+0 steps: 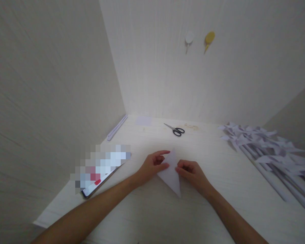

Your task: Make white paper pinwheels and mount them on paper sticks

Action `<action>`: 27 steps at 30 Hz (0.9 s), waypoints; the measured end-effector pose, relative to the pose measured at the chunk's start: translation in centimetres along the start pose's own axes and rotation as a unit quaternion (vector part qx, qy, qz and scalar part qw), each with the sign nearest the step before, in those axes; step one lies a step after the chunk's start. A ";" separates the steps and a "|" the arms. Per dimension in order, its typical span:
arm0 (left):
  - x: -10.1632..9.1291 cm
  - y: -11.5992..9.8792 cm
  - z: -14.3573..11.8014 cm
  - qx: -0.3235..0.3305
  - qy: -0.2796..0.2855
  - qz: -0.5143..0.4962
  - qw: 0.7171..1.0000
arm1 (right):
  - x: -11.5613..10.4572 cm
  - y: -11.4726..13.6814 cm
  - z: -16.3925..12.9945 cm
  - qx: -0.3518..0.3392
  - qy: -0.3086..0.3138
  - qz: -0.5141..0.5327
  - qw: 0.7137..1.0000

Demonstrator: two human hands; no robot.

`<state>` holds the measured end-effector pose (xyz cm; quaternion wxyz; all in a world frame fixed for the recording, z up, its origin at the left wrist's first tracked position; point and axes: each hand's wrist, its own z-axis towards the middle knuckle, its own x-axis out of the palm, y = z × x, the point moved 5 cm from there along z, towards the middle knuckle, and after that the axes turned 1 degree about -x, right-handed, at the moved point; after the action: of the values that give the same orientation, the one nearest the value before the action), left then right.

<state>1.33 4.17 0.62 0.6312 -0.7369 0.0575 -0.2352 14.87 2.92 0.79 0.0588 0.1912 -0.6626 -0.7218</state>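
Between my two hands, just above the white table, is a white sheet of paper (170, 174) folded into a triangle. My left hand (155, 162) grips its left side, thumb on the near face and the index finger stretched along the upper edge. My right hand (190, 169) pinches the right edge between thumb and curled fingers. One corner of the paper points up and away from me, another down toward me. Beyond my hands lie scissors (176, 130) with black handles, their blades pointing left.
On the right lies a pile of white paper pinwheels (264, 145) with rolled paper sticks (266, 176). A phone (104, 176) rests at left. Thin paper rolls (117, 128) and a flat paper square (143, 120) lie near the back wall, which carries a white hook (189, 37) and a yellow hook (209, 37).
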 end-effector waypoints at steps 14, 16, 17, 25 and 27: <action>0.4 0.5 -0.4 -0.008 -0.097 -0.021 0.995 | 0.1 1.1 -0.4 -0.063 -0.136 -0.048 0.987; 0.4 0.4 -0.3 -0.013 -0.093 -0.067 0.993 | -0.1 0.8 -0.5 -0.053 -0.150 -0.065 0.985; 0.4 0.4 -0.2 -0.016 -0.091 -0.086 0.992 | -0.4 0.7 -0.5 -0.046 -0.160 -0.071 0.984; 0.2 0.7 -0.2 -0.025 -0.077 -0.073 0.994 | -4.6 0.8 3.9 -0.018 -0.211 -0.308 0.927; 0.1 0.8 -0.1 -0.026 -0.077 -0.060 0.995 | -5.9 1.1 6.1 -0.019 -0.222 -0.336 0.915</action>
<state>1.52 3.88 -0.12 0.5991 -0.7710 -0.0294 -0.2140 17.91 10.47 3.35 -0.3324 0.2364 -0.5417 -0.7350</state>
